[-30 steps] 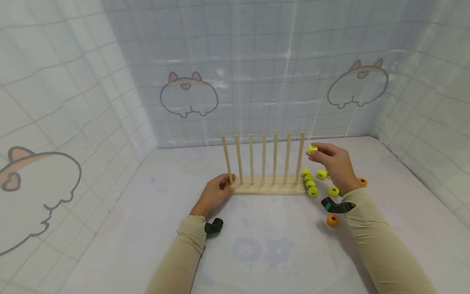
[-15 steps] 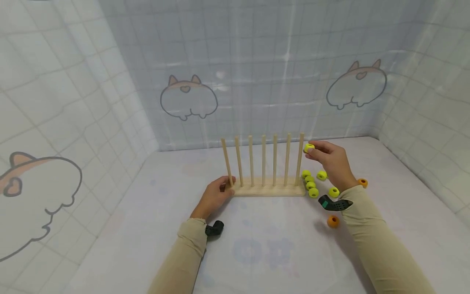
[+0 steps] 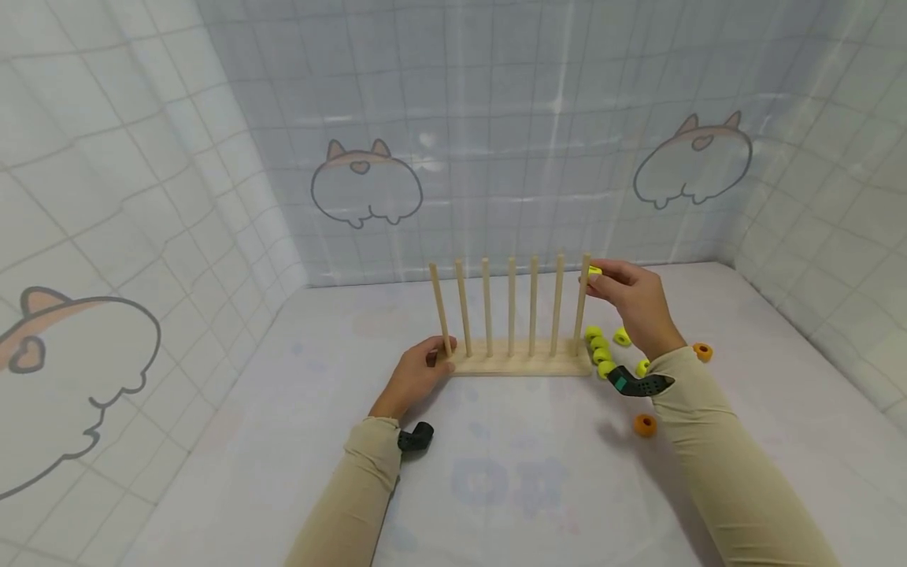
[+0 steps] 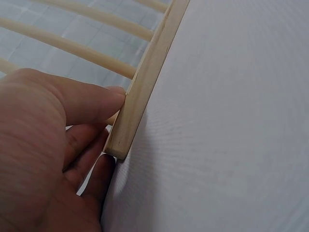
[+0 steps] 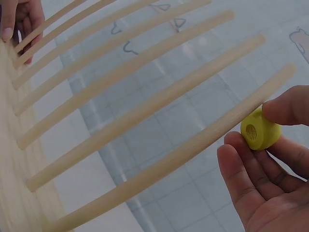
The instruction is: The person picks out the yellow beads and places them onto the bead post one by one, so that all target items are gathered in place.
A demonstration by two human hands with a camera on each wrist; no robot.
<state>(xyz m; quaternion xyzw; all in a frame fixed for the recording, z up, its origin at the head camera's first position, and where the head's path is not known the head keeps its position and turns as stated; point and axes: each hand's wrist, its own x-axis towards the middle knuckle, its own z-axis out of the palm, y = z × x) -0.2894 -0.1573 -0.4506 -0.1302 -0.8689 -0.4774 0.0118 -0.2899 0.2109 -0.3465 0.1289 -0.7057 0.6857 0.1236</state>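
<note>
A wooden rack (image 3: 520,365) with a flat base and a row of several upright pegs stands on the table. My left hand (image 3: 414,376) grips the left end of its base; the left wrist view shows the thumb on the edge of the base (image 4: 140,101) and the fingers behind. High beside the rightmost peg (image 5: 193,145), my right hand (image 3: 634,303) pinches a yellow bead (image 5: 261,129) between thumb and fingers. The bead's hole shows in the right wrist view, and the peg is not through it. In the head view, the fingers partly hide the bead.
Several yellow beads (image 3: 599,356) lie at the rack's right end, some partly hidden by the right wrist's camera (image 3: 638,383). An orange bead (image 3: 645,426) lies nearer, another orange bead (image 3: 702,352) right of the wrist. Patterned cloth walls (image 3: 496,157) enclose the table.
My right hand has moved left and slightly up with the yellow bead, from right of the rightmost peg to close beside its upper end. The left hand has stayed on the base.
</note>
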